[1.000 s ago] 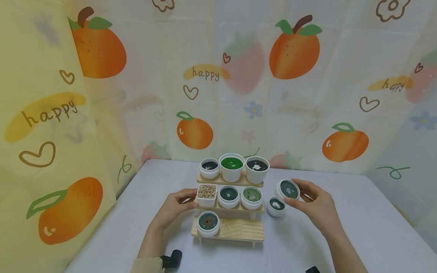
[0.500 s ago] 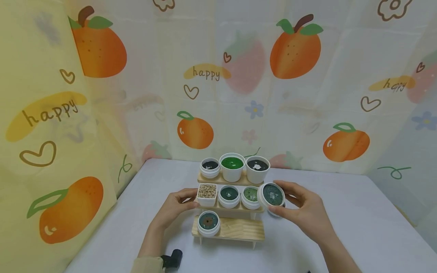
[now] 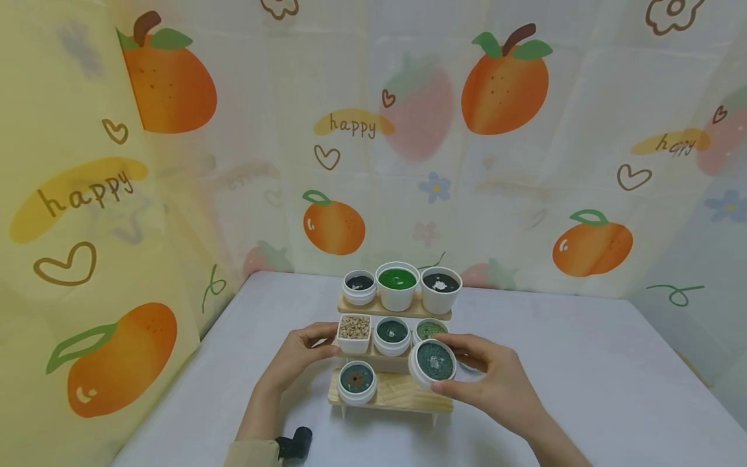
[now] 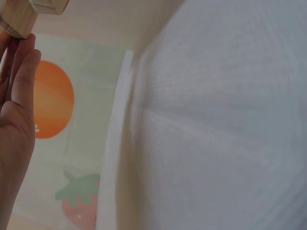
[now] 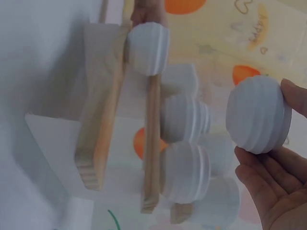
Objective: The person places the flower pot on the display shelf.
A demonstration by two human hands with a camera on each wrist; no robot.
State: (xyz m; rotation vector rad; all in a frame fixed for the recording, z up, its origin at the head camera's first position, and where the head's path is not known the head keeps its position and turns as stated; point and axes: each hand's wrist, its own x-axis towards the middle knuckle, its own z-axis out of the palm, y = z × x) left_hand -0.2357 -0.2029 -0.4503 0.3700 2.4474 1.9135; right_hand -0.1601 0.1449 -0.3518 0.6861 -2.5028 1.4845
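My right hand (image 3: 496,383) holds a small round white pot (image 3: 436,363) by its sides, tilted so its dark green top faces me. In the right wrist view this pot (image 5: 256,115) shows ribbed walls, gripped between thumb and fingers. It hangs above the right part of the bottom tier of a wooden tiered stand (image 3: 403,397). My left hand (image 3: 297,357) grips the left end of the middle tier, beside a square pot of pebbles (image 3: 353,328); the left wrist view shows fingertips against the wood (image 4: 19,19). A brown-centred pot (image 3: 356,383) stands on the bottom tier's left.
On the middle tier stand a dark green pot (image 3: 391,336) and a speckled green pot (image 3: 430,329), partly covered by the held one. The top tier bears a small black-topped pot (image 3: 358,287), a bright green cup (image 3: 397,287) and a dark cup (image 3: 440,290).
My right hand has carried the round pot leftward and down, from right of the stand to over its bottom tier. My left hand has stayed at the stand.
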